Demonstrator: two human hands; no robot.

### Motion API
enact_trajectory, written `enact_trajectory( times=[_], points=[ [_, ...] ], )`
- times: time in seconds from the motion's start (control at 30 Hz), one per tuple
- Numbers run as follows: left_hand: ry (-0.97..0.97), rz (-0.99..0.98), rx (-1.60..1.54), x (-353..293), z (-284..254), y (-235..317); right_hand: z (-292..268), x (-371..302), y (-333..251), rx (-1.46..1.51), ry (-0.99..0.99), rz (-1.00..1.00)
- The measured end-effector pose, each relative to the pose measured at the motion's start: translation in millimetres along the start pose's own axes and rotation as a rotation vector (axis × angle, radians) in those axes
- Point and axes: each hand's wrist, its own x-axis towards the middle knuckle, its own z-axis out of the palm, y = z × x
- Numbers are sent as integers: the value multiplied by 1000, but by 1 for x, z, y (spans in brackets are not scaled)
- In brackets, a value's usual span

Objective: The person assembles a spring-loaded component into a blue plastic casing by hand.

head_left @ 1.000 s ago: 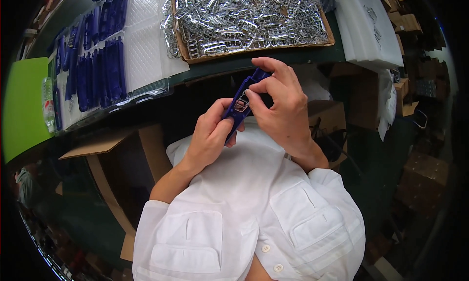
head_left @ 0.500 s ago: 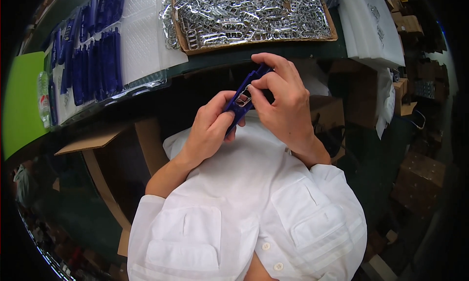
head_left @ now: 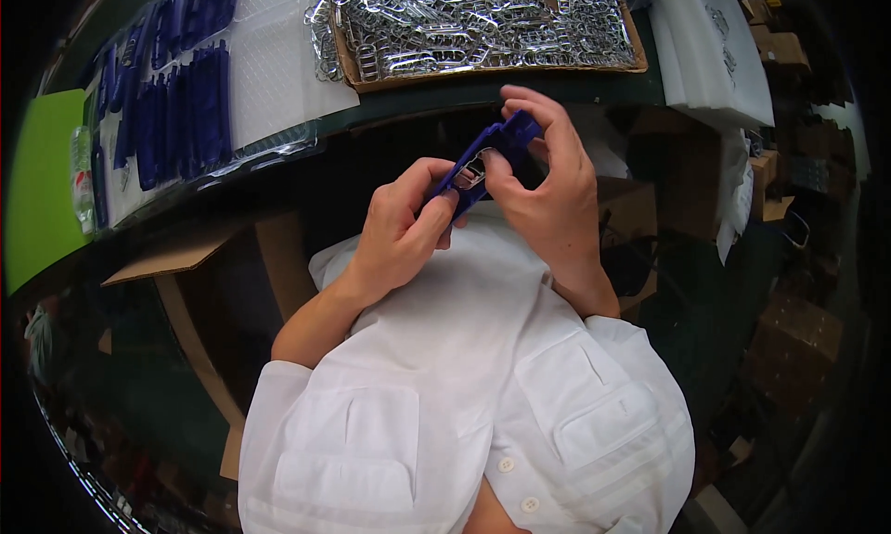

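Over my lap, a long dark-blue plastic part (head_left: 522, 128) is held at a slant, its far end up and to the right. My left hand (head_left: 397, 226) is closed around its lower end, thumb on top. A shiny wire-like metal clip (head_left: 471, 173) lies at the opening in the part's middle. The thumb of my right hand (head_left: 555, 189) presses beside or on the clip, while its fingers curve around the part's far end. Whether the clip is seated all the way cannot be seen under the thumbs.
A shallow cardboard box (head_left: 501, 73) heaped with metal clips stands on the bench ahead. Rows of blue parts (head_left: 186, 116) lie at the left, near a plastic bottle (head_left: 82, 177) and a green board (head_left: 37, 186). White foam sheets (head_left: 705, 56) are stacked at right; an open carton (head_left: 190, 260) is below left.
My right hand has gone from pinching the clip with its fingertips to pressing with the thumb, its fingers shifting around the far end. The blue part has turned slightly.
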Motion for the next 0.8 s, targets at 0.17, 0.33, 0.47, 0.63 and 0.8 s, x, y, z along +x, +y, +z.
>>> enact_trajectory(
  times=[0.17,0.33,0.47,0.63,0.8],
  points=[
    [6,-10,-21,7,3,4,0,-5,10,174,-181,172],
    [52,19,120,10,9,4,1,-8,15,192,-194,187],
    [104,37,232,15,8,1,4,-10,21,171,-154,84],
    [132,10,304,20,10,-5,10,-12,27,169,-148,112],
    [165,-4,332,31,6,-15,22,-8,33,67,-100,131]
  ],
)
